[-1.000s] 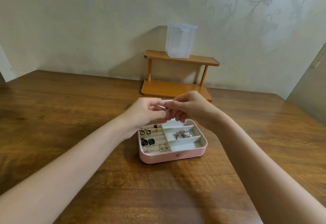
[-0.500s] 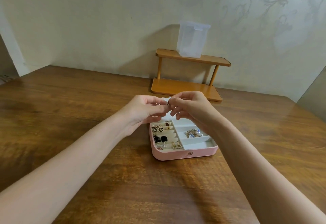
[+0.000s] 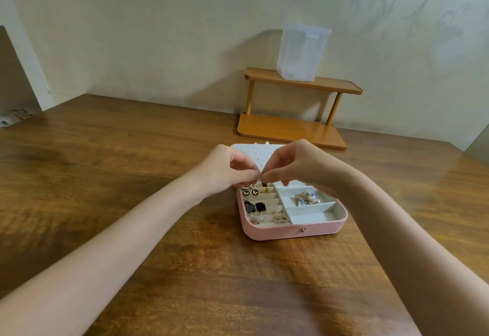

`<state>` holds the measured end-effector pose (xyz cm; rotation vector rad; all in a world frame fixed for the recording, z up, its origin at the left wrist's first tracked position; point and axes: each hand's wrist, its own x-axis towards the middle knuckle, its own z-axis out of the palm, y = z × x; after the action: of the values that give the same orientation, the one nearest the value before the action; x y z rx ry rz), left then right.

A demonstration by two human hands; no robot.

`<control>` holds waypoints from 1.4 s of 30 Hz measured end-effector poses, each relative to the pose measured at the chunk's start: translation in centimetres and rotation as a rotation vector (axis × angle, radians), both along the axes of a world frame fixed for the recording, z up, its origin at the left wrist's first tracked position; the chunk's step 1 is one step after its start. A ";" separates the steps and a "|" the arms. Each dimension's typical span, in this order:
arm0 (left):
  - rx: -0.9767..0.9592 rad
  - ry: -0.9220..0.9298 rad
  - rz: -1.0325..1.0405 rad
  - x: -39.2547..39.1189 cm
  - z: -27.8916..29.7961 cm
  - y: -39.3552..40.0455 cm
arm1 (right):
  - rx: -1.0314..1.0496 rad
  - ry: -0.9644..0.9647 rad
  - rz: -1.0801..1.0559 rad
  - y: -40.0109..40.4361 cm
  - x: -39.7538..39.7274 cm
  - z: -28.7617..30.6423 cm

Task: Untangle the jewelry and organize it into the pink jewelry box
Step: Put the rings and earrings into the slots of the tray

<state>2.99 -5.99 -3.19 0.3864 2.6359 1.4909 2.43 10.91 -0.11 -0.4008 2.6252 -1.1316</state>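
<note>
The pink jewelry box (image 3: 291, 232) lies open on the wooden table, its white perforated lid (image 3: 254, 154) folded back. Its left rows hold black square earrings (image 3: 254, 207), round butterfly studs (image 3: 250, 192) and gold pieces (image 3: 279, 216). A tangle of jewelry (image 3: 304, 198) sits in a right compartment. My left hand (image 3: 227, 170) and my right hand (image 3: 293, 165) meet fingertip to fingertip above the box's back edge, both pinching one tiny piece of jewelry that the fingers almost hide.
A two-tier wooden shelf (image 3: 296, 126) stands against the wall behind the box, with a translucent plastic container (image 3: 301, 52) on top. The table's left edge (image 3: 42, 113) is at the far left.
The view has swung left, so the box sits further right. Both hands have dropped lower toward the box, still pinched together on the small piece.
</note>
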 end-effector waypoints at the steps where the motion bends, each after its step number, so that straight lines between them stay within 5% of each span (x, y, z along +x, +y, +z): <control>1: -0.065 0.042 -0.007 0.0 0.0 -0.2 | 0.040 -0.006 -0.009 -0.1 -0.1 -0.1; 13: -0.510 0.081 -0.163 0.4 0.7 -0.6 | 0.240 -0.008 -0.172 0.0 0.7 -1.9; 29: -0.860 0.203 -0.330 -0.5 1.6 1.4 | 0.441 0.073 0.038 -0.1 1.1 -0.9; 38: -0.699 0.204 -0.395 -0.8 1.6 0.1 | 0.374 -0.012 0.079 0.6 0.9 -0.4; 42: -0.589 0.251 -0.379 -1.1 1.8 0.4 | 0.298 0.093 0.021 1.1 0.5 0.0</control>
<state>1.88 -5.54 -1.36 0.9812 2.7994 0.5520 2.97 12.01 -0.12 -0.4248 2.8043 -0.7140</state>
